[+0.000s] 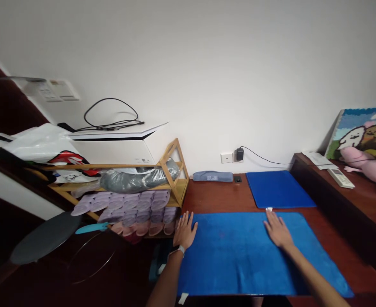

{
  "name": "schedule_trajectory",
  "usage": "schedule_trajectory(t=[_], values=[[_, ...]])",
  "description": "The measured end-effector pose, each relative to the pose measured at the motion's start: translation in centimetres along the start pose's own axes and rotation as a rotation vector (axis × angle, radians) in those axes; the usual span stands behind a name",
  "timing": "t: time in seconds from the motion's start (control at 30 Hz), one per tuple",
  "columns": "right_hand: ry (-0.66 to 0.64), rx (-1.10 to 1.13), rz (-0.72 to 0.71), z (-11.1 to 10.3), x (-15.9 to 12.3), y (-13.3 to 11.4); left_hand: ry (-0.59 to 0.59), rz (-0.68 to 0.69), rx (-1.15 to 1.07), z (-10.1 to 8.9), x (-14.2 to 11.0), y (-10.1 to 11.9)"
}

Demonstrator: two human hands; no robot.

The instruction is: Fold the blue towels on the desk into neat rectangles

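A bright blue cloth (232, 251) lies spread over the reddish-brown desk (216, 198), with small creases near its front edge. My left hand (185, 231) rests at the cloth's left edge, fingers stretched out and apart; a watch band circles that wrist. Flat on the cloth's upper right part is my right hand (278, 229), its fingers extended close to a small white tag at the far edge. Another white tag (183, 298) sticks out at the near left corner. Behind the cloth lies a second, smaller folded blue cloth (279, 189).
Along the wall sit a grey-blue pouch (212, 176) and a plugged-in black charger (240, 154). To the left, a wooden rack (178, 183) holds slippers (136, 209) and a white box (117, 149). A raised surface at right carries a remote (340, 178) and pink plush toy (367, 164).
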State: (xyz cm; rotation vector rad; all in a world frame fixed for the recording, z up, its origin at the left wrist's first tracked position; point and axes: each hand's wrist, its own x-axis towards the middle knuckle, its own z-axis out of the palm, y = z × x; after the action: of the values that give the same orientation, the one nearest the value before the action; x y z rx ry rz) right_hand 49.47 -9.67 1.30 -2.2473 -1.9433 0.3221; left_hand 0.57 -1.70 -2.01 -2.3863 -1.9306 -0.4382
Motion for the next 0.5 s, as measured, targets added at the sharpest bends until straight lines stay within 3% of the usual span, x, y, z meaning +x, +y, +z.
schedule_trajectory(t=[0.1,0.17,0.37,0.5], values=[[-0.011,-0.062,0.211,-1.2,-0.4,9.2,-0.001,-0.005,0.013,0.1,0.2,-0.1],[0.022,-0.072,0.244,-1.3,-0.6,12.3,0.009,-0.005,0.021,0.2,0.3,-0.3],[0.058,-0.081,0.217,-0.4,-0.4,12.9,0.039,0.019,0.032,0.4,0.7,-0.4],[0.017,-0.078,0.258,-1.5,-0.3,12.7,-0.021,0.068,-0.005,-1.3,0.7,0.4]])
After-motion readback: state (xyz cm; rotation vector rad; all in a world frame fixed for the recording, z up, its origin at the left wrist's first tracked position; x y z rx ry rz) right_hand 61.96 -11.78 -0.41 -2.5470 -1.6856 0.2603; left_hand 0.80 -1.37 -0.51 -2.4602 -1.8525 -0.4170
